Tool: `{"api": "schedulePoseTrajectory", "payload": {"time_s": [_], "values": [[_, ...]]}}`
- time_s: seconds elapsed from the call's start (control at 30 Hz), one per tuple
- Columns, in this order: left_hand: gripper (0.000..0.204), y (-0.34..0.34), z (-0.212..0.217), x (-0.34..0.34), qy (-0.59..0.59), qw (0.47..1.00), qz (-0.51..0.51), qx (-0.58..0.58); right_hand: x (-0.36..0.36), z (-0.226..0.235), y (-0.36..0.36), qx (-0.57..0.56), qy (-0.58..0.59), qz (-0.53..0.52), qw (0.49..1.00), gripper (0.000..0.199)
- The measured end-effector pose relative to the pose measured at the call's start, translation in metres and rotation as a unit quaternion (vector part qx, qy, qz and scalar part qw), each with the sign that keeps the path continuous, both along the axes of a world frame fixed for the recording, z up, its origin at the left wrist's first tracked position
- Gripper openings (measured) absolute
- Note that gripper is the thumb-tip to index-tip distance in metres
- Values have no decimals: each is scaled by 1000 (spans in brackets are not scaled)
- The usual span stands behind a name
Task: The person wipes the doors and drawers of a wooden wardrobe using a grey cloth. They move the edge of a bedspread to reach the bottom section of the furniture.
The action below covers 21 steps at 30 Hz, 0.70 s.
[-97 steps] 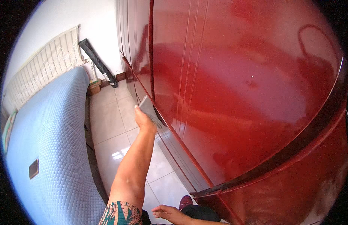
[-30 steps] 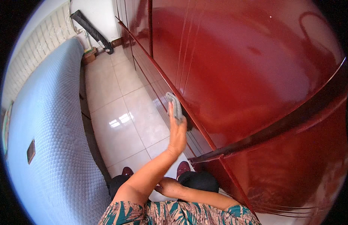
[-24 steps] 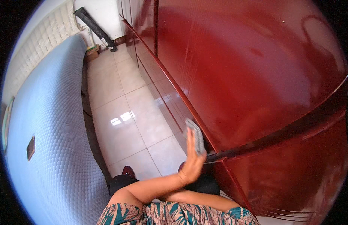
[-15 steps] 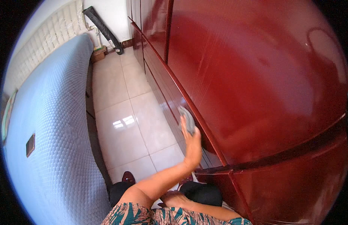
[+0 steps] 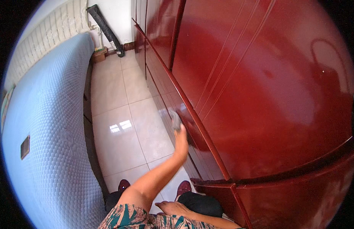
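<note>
Fisheye view from head height, angled down and forward, red cabinet (image 5: 245,114) close at right

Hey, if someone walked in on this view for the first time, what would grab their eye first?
Most likely the glossy red cabinet, which fills the right side of the view. The light blue textured bedding along the left would probably come next, with a dark flat rectangular object lying on it. Between them, the left hand holds a gray cloth at the cabinet's lower front.
</note>
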<state>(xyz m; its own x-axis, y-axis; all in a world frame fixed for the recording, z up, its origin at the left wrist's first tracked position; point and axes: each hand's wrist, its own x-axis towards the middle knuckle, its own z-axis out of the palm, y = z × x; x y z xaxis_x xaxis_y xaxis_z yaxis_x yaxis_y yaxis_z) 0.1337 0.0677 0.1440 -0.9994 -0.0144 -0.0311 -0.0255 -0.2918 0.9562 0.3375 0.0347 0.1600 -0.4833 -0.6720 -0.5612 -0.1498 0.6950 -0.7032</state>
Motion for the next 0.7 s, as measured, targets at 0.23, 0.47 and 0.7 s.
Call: {"api": "schedulePoseTrajectory", "payload": {"time_s": [0.23,0.47,0.7], "values": [[74,-9,48,154,239,947,-147,-160,14,-12,-5,2,7,18,1000,49],[85,-1,53,147,380,899,-101,-192,23,-5,-6,-12,18,-14,1000,49],[84,-2,51,163,417,881,-121,-185,27,-5,-4,-30,20,-39,999,49]]}}
